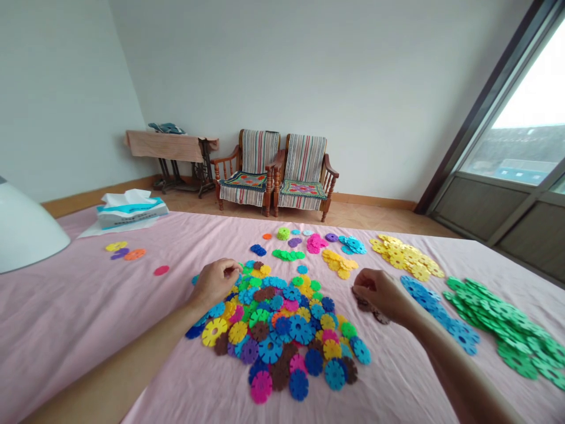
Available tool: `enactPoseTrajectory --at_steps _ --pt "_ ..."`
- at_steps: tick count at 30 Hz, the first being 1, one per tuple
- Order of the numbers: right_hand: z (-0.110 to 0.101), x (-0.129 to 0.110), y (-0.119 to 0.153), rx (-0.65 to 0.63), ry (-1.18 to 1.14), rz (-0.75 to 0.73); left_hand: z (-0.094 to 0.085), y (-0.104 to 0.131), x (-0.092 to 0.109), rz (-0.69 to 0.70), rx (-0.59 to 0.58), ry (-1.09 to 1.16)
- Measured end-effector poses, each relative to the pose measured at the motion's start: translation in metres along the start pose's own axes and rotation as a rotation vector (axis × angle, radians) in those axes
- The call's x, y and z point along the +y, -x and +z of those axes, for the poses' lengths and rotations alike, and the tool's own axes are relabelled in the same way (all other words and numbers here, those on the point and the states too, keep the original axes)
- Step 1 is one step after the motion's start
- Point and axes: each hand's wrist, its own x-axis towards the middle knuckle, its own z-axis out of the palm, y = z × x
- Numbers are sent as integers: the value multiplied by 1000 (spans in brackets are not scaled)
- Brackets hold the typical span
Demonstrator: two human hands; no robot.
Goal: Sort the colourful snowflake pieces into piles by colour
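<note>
A mixed heap of notched plastic discs (pixel 269 330) in many colours lies in front of me. My left hand (pixel 218 280) is at the heap's far left edge, its fingers curled together; whatever they may hold is hidden. To the right of the heap, my right hand (pixel 379 291) is closed with its fingertips pinched down over a small group of brown discs (pixel 380 318). I cannot tell whether one of these is between the fingertips. Beside that hand lie blue discs (pixel 441 315), and just beyond it are orange-yellow discs (pixel 339 263).
Green discs (pixel 507 324) and yellow discs (pixel 406 256) form piles on the right of the pink cloth (pixel 159 330). Pink discs (pixel 315 242) and bright green discs (pixel 288 255) lie farther back. A tissue pack (pixel 132 212) and a white dome-shaped object (pixel 29 232) stand left.
</note>
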Motion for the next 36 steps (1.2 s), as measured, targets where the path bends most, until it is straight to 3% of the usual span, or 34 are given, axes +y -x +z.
enactPoseTrajectory --at_steps 4,8,17,25,30,36 --pt "-3 -48 30 -267 63 -232 0 0 1 0 2 -6" --pt "4 -74 51 -402 75 -340 0 1 1 3 6 -6" --pt "13 -88 59 -433 108 -357 0 0 1 7 10 -3" --pt "17 -98 63 -386 55 -364 2 0 -2 7 5 -7" --pt "9 -91 54 -358 -30 -278 2 0 -3 9 4 -6" --pt "3 -31 15 -118 -138 -140 2 0 -1 11 4 -3"
